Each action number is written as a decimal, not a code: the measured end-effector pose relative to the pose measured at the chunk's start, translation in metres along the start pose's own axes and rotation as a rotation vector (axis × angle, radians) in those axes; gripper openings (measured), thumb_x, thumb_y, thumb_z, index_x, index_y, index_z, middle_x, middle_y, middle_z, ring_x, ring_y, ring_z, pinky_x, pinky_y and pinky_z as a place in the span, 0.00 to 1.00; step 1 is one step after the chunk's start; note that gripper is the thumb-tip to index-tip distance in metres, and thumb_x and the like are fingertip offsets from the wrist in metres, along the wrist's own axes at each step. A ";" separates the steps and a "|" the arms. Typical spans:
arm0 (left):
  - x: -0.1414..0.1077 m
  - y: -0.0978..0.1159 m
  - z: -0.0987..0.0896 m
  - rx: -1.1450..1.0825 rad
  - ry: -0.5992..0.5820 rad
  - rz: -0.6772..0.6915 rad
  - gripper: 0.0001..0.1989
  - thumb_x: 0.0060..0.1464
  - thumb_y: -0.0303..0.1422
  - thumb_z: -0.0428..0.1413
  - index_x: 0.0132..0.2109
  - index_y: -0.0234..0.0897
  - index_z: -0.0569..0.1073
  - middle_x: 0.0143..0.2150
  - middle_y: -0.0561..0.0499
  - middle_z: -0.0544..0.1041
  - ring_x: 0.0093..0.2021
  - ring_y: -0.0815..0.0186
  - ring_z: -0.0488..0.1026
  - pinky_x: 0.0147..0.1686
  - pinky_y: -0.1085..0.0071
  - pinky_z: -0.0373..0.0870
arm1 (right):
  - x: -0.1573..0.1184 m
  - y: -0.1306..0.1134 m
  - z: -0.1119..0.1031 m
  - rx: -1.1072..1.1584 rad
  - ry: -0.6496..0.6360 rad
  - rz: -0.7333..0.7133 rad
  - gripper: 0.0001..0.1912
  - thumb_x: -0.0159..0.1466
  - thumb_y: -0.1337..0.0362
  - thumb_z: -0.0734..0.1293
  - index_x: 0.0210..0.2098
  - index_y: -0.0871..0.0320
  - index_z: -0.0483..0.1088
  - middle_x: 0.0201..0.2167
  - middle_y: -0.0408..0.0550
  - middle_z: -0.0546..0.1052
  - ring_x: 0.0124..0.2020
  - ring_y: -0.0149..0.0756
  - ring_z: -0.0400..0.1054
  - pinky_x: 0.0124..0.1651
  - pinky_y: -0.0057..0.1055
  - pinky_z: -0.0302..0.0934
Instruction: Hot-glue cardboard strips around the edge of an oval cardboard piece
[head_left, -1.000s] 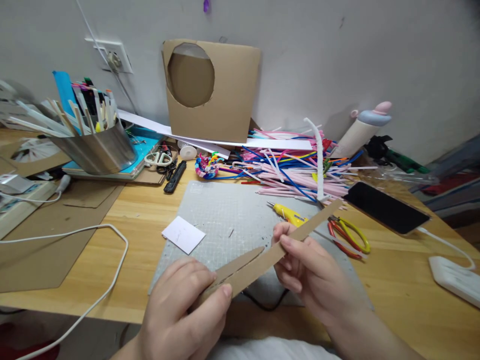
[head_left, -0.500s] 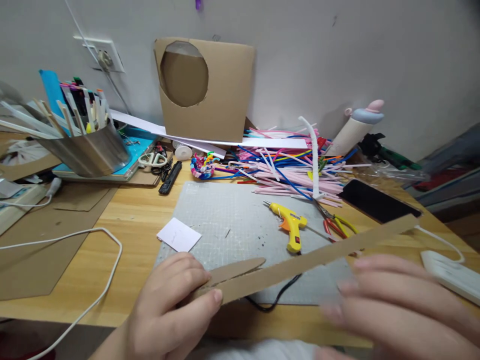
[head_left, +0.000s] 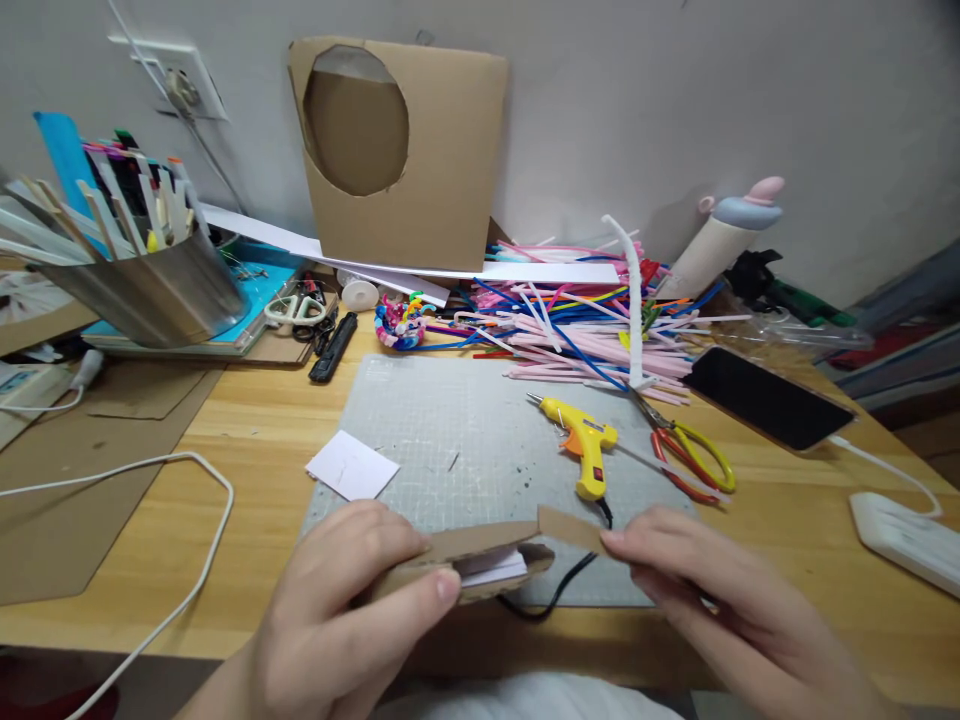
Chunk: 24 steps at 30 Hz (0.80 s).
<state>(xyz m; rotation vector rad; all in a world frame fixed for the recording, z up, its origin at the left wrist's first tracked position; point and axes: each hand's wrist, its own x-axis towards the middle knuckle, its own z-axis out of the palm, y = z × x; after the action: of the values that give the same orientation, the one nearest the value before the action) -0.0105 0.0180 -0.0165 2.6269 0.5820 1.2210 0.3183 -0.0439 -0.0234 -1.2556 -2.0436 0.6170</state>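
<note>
My left hand (head_left: pixel 367 590) is closed around the left part of a small cardboard piece (head_left: pixel 484 592) with a rounded, ragged edge. White folded paper (head_left: pixel 495 568) shows in the gap inside it. Along its far side runs a narrow cardboard strip (head_left: pixel 574 528), bent near its middle. Between thumb and fingers, my right hand (head_left: pixel 697 575) pinches the strip's free right end. How the strip meets the piece under my left hand is hidden. Just beyond lies a yellow hot glue gun (head_left: pixel 585 440) on the grey cutting mat (head_left: pixel 435 420), its black cord running beneath the work.
A white paper piece (head_left: pixel 352 465) lies at the mat's left edge. Pliers (head_left: pixel 694 460), a phone (head_left: pixel 769 398) and a power strip (head_left: pixel 907 540) are at right. Behind are pipe cleaners (head_left: pixel 555 325) and a cardboard panel (head_left: pixel 450 170); a metal pen cup (head_left: pixel 157 295) stands left.
My right hand has moved in from the right and taken the strip's end. The strip, straight and slanting up right before, is now bent along the cardboard piece. The view has shifted slightly.
</note>
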 end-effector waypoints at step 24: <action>0.002 0.001 0.007 -0.019 0.054 -0.067 0.11 0.66 0.21 0.48 0.53 0.37 0.66 0.40 0.48 0.77 0.36 0.66 0.73 0.37 0.66 0.72 | 0.077 0.095 0.011 -0.015 -0.124 0.925 0.17 0.72 0.60 0.69 0.57 0.58 0.71 0.57 0.52 0.76 0.51 0.46 0.75 0.51 0.47 0.73</action>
<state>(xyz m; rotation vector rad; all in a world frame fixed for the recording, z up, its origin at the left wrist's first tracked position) -0.0036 0.0181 -0.0196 2.5444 0.6584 1.2750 0.3410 0.0657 -0.0735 -2.2120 -1.4588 1.0973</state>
